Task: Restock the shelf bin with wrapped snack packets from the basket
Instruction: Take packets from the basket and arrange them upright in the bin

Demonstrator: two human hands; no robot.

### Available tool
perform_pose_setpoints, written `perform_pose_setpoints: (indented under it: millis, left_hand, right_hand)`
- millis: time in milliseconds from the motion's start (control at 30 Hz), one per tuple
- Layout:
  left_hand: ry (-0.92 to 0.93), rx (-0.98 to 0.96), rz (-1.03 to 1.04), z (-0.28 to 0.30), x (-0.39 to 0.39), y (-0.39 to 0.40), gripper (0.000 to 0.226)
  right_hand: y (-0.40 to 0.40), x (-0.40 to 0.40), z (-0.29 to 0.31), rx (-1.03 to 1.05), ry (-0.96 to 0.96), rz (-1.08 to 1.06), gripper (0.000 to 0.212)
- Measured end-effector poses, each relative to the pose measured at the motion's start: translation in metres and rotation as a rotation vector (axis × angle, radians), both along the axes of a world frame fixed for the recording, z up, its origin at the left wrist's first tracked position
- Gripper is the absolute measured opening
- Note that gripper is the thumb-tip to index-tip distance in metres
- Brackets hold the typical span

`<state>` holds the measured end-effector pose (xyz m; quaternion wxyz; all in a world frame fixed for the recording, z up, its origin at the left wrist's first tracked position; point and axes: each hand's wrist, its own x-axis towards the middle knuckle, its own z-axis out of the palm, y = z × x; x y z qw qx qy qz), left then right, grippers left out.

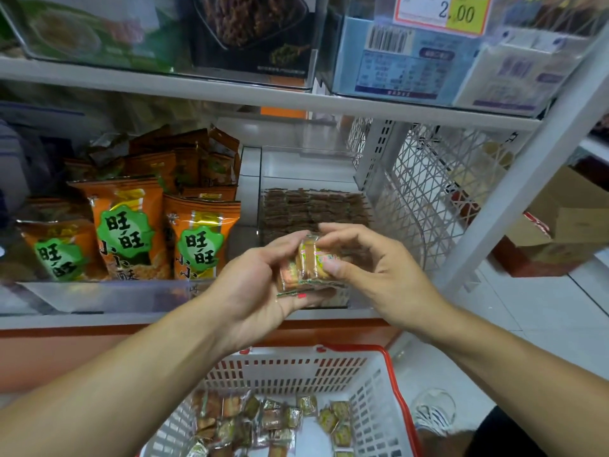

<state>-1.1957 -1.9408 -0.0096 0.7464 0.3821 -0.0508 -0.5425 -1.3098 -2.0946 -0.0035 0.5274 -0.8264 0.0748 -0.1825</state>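
Note:
My left hand [263, 288] cradles a small stack of wrapped snack packets [304, 268] from below, fingers curled round them. My right hand [369, 262] pinches the top of the same stack with thumb and fingertips. Both hands hover just in front of the clear shelf bin [308, 166], whose floor holds a layer of brown packets [313, 206]. Below, the white basket with a red rim [372, 407] holds several more wrapped packets [273, 420].
Orange snack bags [131, 225] fill the clear bin to the left. A white shelf board [263, 97] runs overhead with boxed goods and a price tag [441, 11]. A white mesh side panel [425, 179] closes the shelf on the right. Cardboard boxes [563, 219] stand on the floor beyond.

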Motion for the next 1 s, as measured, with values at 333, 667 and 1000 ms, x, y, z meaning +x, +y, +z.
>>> perform_pose_setpoints:
  millis: [333,667,1000]
  left_hand:
    - [0.116,-0.1,-0.03,0.002,0.003,0.009,0.051]
    - [-0.32,0.078,0.251,0.0,0.002,0.009,0.07]
    - [-1.318,0.145,0.221,0.005,-0.012,0.022,0.045]
  right_hand:
    - [0.008,-0.002,0.003,0.684,0.399,0.103,0.052]
    - [-0.012,-0.002,0.024,0.786,0.179,-0.002,0.051]
    - [0.002,-0.006,0.013,0.552,0.476,0.097,0.037]
